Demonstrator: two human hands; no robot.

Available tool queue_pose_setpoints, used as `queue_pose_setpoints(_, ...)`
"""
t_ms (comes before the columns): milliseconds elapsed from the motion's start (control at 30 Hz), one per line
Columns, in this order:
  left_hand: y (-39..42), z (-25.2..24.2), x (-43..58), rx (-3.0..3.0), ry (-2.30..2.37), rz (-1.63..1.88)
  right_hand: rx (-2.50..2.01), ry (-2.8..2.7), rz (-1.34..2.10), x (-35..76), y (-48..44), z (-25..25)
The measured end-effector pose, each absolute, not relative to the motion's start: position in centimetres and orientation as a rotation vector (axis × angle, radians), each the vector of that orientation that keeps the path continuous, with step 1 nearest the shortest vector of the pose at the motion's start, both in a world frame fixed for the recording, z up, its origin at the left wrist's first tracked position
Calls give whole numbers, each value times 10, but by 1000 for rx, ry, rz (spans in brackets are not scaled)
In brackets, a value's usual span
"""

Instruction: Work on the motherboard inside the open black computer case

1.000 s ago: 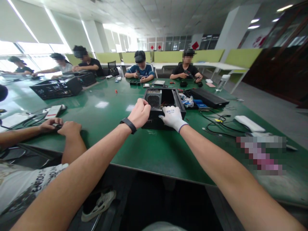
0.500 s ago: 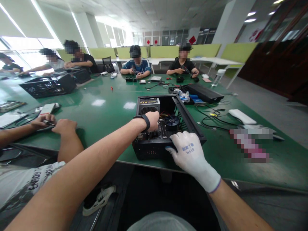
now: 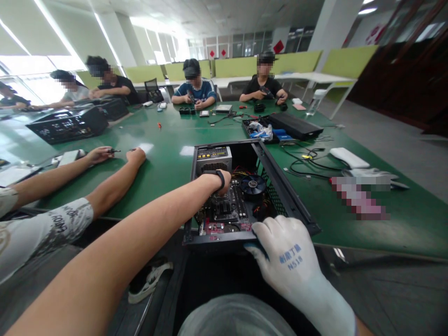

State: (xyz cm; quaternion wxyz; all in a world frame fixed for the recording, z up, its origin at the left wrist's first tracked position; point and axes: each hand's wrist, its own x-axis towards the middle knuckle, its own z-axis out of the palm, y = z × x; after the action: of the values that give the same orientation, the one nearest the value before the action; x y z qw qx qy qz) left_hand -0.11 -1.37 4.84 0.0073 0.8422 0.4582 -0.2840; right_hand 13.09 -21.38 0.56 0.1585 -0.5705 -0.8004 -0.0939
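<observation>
An open black computer case (image 3: 219, 239) lies before me at the near table edge. Inside it I see a motherboard (image 3: 224, 210), a round black cooling fan (image 3: 252, 185) and a grey power supply (image 3: 214, 158). My left hand (image 3: 224, 181), bare and with a black band at the wrist, reaches into the case beside the power supply. It looks closed, but its fingertips and whatever they hold are hidden. My right hand (image 3: 283, 245), in a white glove, grips the near wall of the case at its right, thumb outside and fingers over the rim.
On the green table (image 3: 157, 154), a tray (image 3: 261, 133) with blue and white items lies beyond the case. Black cables (image 3: 304, 163) and a white box (image 3: 349, 157) are at right. A co-worker's hands (image 3: 135, 158) hold a small part at left. More people sit opposite.
The case has come toward me and tips so that more of the motherboard shows. My right hand has moved back with its rim. The neighbour's hands have moved farther forward over the table.
</observation>
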Motion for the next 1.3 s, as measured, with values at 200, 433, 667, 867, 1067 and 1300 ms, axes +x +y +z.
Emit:
queue_pose_setpoints(200,-5,34,0,2627,1379,-923,-1644,-2270,-279,128,-216,6)
queue_pose_setpoints(433,8,15,1,2612,1400,-971,-1634,-2259,-290,127,-217,7)
queue_pose_setpoints(667,16,5,4,2567,1468,-971,-1636,-2269,-279,127,-217,5)
queue_pose_setpoints(867,17,7,4,2585,1408,-958,-1631,-2267,-293,127,-218,6)
queue_pose_setpoints(1067,25,0,0,2600,1419,-955,-1658,-2279,-268,128,-218,5)
queue_pose_setpoints(1300,21,5,0,2607,1432,-984,-1640,-2269,-310,128,-217,4)
